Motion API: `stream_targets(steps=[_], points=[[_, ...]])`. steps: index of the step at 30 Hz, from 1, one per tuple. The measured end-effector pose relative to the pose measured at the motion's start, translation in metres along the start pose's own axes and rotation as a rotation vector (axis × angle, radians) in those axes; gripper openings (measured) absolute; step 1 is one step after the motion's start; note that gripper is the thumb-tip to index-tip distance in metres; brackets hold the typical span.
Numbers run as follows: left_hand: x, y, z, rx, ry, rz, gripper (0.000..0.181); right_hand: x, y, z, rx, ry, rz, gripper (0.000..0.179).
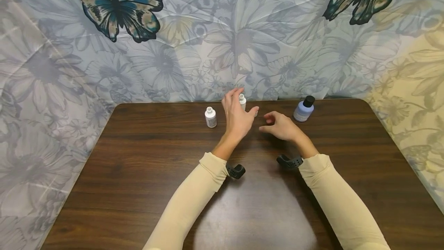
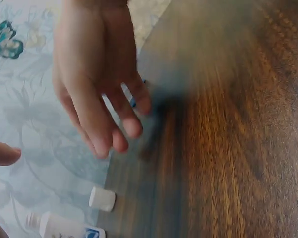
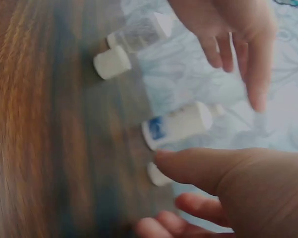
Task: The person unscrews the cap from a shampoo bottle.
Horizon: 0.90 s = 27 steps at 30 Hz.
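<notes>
My left hand (image 1: 237, 117) hovers with spread fingers in front of a small white uncapped bottle (image 1: 242, 102), partly covering it. Nothing shows in its grasp. To its left stands another small white uncapped bottle (image 1: 211, 117). My right hand (image 1: 281, 126) is held over the table, its fingers loosely bent and holding nothing. In the right wrist view, its thumb (image 3: 193, 166) appears in front of a white cap (image 3: 158, 174), with the blue-marked bottle (image 3: 178, 125) beyond. A second white cap (image 3: 112, 63) lies beside the other bottle (image 3: 141, 33).
A lilac bottle with a black cap (image 1: 303, 109) stands right of my right hand. The dark wooden table (image 1: 145, 173) ends at a back edge close behind the bottles. A butterfly-and-flower cloth (image 1: 239, 41) hangs behind it.
</notes>
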<state>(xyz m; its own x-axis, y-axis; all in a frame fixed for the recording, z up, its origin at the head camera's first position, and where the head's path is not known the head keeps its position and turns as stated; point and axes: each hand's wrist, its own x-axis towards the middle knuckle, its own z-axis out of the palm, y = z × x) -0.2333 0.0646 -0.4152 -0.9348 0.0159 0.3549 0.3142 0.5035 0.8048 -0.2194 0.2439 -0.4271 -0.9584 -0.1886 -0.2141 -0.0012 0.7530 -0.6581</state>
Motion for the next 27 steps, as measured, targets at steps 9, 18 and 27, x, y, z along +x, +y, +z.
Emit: stream_targets(steps=[9, 18, 27], points=[[-0.007, 0.020, 0.013, -0.022, 0.000, 0.132, 0.062, -0.054, 0.008, -0.046, -0.091, 0.016, 0.007, 0.067], [-0.011, 0.037, 0.044, -0.057, -0.149, 0.187, 0.066, -0.087, 0.024, -0.077, -0.101, 0.171, 0.056, 0.066], [-0.006, 0.040, 0.074, -0.091, -0.290, 0.097, 0.064, -0.088, 0.024, -0.096, -0.078, 0.357, 0.060, 0.064]])
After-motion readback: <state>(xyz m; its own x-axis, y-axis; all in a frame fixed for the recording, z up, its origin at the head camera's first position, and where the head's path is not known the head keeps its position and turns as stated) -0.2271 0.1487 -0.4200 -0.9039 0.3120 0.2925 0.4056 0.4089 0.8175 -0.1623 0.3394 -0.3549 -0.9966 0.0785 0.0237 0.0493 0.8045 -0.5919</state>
